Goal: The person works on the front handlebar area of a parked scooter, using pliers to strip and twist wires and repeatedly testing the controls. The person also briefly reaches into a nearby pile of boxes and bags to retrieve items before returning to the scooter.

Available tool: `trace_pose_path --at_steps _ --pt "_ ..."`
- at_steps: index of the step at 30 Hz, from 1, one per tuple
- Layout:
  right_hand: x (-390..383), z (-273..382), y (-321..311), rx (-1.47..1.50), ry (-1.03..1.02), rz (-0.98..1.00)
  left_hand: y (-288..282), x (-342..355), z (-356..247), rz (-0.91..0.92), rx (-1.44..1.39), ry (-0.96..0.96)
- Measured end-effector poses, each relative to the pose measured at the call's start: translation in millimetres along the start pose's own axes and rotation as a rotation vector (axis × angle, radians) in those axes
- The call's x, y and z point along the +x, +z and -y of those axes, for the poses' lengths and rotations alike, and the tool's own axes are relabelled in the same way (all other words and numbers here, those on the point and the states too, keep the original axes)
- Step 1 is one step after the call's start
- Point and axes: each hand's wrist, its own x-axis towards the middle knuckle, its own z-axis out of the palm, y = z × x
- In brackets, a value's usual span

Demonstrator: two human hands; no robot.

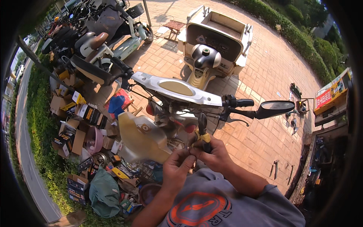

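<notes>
The right hand is closed around a screwdriver with a black and yellow handle; the handle points up and a little away from the person, and its top part is black and rounded, with a yellow band lower down where the fingers cover it. The metal shaft is hidden between the two hands, so I cannot tell how long it is or what its tip touches. The left hand is curled just beside the right one, the fingertips of both meeting in front of the chest, and it seems to pinch something very small that is too small to recognise. Both hands are above the person's grey shirt with an orange round print. Just behind the hands stands an electric scooter with its front cover removed, showing wires below the silver handlebar panel. Its right grip carries a black mirror. A cream coloured body panel leans at the left, near many cardboard boxes on the brick pavement.
</notes>
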Motion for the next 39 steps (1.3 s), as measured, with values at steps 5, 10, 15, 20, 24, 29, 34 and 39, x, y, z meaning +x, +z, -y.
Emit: trace_pose_path --at_steps 5,10,15,20,24,29,34,39 --pt "-11 9 17 0.146 0.168 -0.206 -12 12 10 0.059 -0.071 0.03" --pt "-6 -7 15 0.034 -0.043 -0.246 7 25 -4 -0.084 -0.375 -0.13" --pt "14 -14 11 0.182 0.015 -0.226 7 40 -4 -0.115 -0.479 -0.159" --pt "34 -35 -3 0.124 0.004 -0.09 12 31 -5 -0.164 0.031 0.027" --pt "38 -22 -19 -0.174 -0.05 0.126 -3 21 6 -0.288 0.185 0.025" --pt "18 -15 -58 -0.623 -0.149 0.319 12 12 3 -0.349 0.058 0.096" --pt "7 -26 -71 -0.726 -0.242 0.361 20 13 5 -0.32 0.054 0.102" --pt "4 -19 -68 -0.753 -0.297 0.33 20 13 6 -0.276 0.043 0.103"
